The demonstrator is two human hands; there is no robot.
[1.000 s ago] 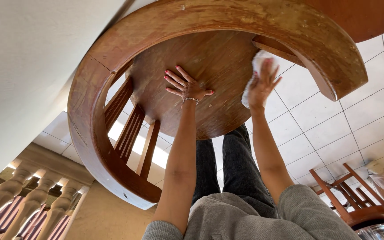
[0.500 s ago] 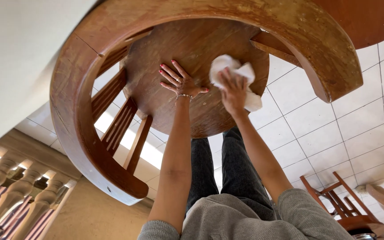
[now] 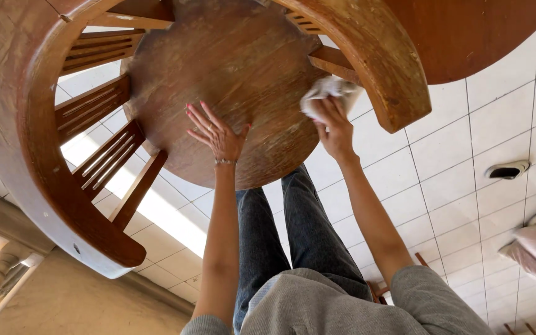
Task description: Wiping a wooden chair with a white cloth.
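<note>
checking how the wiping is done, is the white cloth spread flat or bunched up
Bunched up. The white cloth sits crumpled in a wad under the right hand, pressed on the wooden chair seat; the left hand lies flat, fingers spread.

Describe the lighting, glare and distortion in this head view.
Head view: daylight falls as a bright overexposed patch on the white tiled floor beneath the round brown wooden chair; the curved chair back looks stretched by the wide lens; the left hand, the right hand and its crumpled white cloth stay sharp.

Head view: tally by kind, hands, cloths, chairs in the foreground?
Hands: 2, left hand flat on the seat, right hand gripping the cloth
White cloth: 1
Wooden chair: 1
Total: 4
</note>
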